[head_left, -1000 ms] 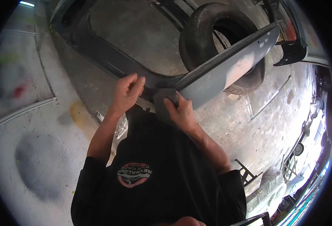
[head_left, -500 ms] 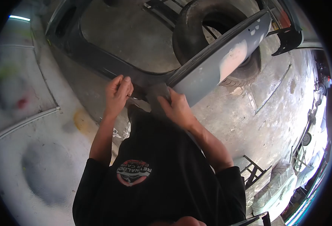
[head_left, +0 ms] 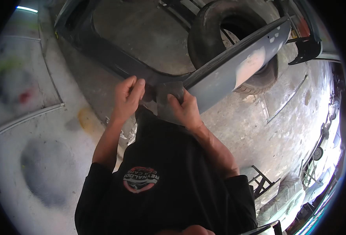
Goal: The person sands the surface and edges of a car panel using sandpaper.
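My right hand (head_left: 187,109) grips a dark grey sheet (head_left: 167,102), thumb on top, against the near corner of a grey car panel (head_left: 216,84). That panel has a large window opening and a pale pinkish patch (head_left: 250,66) on its right part. My left hand (head_left: 129,98) is closed at the panel's near edge, just left of the sheet; what its fingers hold, if anything, is hidden.
A large tyre (head_left: 206,37) lies behind the panel on the concrete floor (head_left: 231,129). A paint-stained wall (head_left: 43,129) runs along the left. A black metal stand (head_left: 262,183) and a plastic-wrapped object (head_left: 283,199) are at the lower right.
The view dipped and came back. The dark sheet has shifted slightly at the panel's corner, with my right hand still gripping it. My left hand stays closed near the edge.
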`<state>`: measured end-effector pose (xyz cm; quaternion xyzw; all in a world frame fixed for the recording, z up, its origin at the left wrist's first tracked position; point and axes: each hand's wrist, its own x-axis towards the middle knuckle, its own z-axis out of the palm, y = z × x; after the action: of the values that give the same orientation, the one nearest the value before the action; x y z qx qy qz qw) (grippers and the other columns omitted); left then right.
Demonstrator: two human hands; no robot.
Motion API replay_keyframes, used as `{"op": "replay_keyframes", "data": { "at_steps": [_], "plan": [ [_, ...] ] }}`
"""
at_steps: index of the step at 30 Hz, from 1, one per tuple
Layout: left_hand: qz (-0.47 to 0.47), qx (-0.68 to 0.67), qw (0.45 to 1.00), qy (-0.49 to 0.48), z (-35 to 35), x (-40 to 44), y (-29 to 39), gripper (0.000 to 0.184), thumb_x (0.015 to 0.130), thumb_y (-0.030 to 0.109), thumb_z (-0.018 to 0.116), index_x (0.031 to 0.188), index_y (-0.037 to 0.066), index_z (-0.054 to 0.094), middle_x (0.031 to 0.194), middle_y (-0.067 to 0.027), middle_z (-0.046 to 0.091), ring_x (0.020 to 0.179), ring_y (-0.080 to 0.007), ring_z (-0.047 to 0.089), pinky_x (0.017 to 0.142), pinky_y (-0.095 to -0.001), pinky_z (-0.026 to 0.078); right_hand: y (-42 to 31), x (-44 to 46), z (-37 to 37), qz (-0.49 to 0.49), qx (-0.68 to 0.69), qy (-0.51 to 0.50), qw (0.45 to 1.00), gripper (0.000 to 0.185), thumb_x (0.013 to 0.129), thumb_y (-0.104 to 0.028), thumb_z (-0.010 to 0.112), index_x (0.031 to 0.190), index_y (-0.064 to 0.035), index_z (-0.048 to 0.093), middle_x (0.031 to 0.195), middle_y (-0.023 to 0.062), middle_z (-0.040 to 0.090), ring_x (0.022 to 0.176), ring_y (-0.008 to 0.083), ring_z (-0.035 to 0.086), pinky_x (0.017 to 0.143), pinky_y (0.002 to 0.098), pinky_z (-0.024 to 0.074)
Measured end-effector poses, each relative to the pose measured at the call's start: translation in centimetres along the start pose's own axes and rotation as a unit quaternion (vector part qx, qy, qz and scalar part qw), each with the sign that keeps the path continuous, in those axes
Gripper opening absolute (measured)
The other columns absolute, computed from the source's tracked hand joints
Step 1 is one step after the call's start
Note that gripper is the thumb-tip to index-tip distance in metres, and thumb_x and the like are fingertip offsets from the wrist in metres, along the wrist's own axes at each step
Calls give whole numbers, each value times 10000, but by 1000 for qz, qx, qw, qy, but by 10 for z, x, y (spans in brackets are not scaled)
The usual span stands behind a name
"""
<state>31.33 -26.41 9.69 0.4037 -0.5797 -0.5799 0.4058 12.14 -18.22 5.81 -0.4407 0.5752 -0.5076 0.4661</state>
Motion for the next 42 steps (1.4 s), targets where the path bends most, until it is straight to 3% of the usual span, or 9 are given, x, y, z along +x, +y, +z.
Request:
{"op": "replay_keyframes", "data": {
  "at_steps": [7, 12, 15, 21, 24, 30, 36, 39, 42],
  "plan": [
    [-19, 23, 999, 41, 3, -7, 8, 405, 1063, 131, 554, 709, 87, 364, 610, 22, 400, 565, -51, 391, 505, -252, 307, -27, 19, -8, 9, -62, -40, 997, 248, 955, -118, 660, 1154, 29, 638, 830, 229, 693, 756, 332, 721, 712, 355, 539],
    [-84, 211, 972, 53, 7, -15, 14, 375, 1004, 217, 689, 768, 57, 446, 629, 38, 409, 576, -49, 385, 510, -257, 317, -32, -8, -34, 66, -70, -53, 994, 260, 943, -119, 668, 1140, 48, 643, 877, 226, 716, 822, 306, 729, 776, 381, 541],
    [-93, 239, 964, 72, 22, -20, 16, 300, 950, 178, 758, 867, 36, 507, 647, 42, 379, 599, -50, 350, 545, -239, 280, -28, -6, -39, 90, -47, -80, 992, 273, 941, -122, 672, 1146, 56, 644, 917, 220, 731, 870, 282, 737, 803, 383, 542],
    [-42, 283, 953, 103, 22, -33, 19, 346, 849, 185, 843, 1003, 11, 586, 619, 6, 410, 558, -82, 395, 506, -285, 342, -25, -8, -31, 71, -50, -86, 993, 280, 944, -128, 670, 1155, 55, 645, 957, 215, 740, 905, 265, 739, 817, 380, 545],
    [-121, 374, 919, 40, 22, -39, 23, 353, 843, 221, 851, 1001, 23, 605, 645, -46, 520, 520, -134, 480, 515, -309, 400, -22, -14, -32, 65, -62, -62, 994, 281, 945, -131, 667, 1150, 60, 644, 964, 215, 740, 913, 268, 740, 821, 379, 545],
    [-57, 395, 916, 53, 39, -40, 6, 329, 849, 277, 833, 960, 44, 629, 860, -133, 693, 583, -283, 654, 570, -391, 512, -25, -12, -39, 64, -64, -77, 993, 279, 947, -134, 659, 1142, 64, 644, 947, 211, 742, 899, 261, 743, 803, 374, 550],
    [37, 439, 894, 84, 41, -40, -2, 217, 840, 145, 806, 892, 54, 616, 844, -99, 605, 663, -280, 608, 581, -395, 484, -32, -1, -35, 49, -120, -86, 988, 266, 943, -134, 671, 1123, 61, 649, 907, 200, 740, 860, 215, 733, 763, 353, 547],
    [106, 470, 875, 51, 35, -39, -2, 153, 847, 85, 768, 899, 59, 627, 872, -95, 556, 740, -291, 593, 652, -411, 478, -32, -3, -32, 61, -146, -72, 985, 266, 939, -138, 684, 1110, 64, 650, 896, 194, 741, 852, 204, 727, 756, 349, 547],
    [111, 425, 897, 44, 27, -39, -3, 128, 850, 57, 747, 901, 57, 630, 880, -101, 535, 789, -301, 575, 695, -426, 464, -40, -11, -23, 72, -161, -33, 984, 272, 936, -149, 699, 1093, 68, 654, 895, 183, 746, 854, 203, 726, 755, 350, 549]
  ]
}}
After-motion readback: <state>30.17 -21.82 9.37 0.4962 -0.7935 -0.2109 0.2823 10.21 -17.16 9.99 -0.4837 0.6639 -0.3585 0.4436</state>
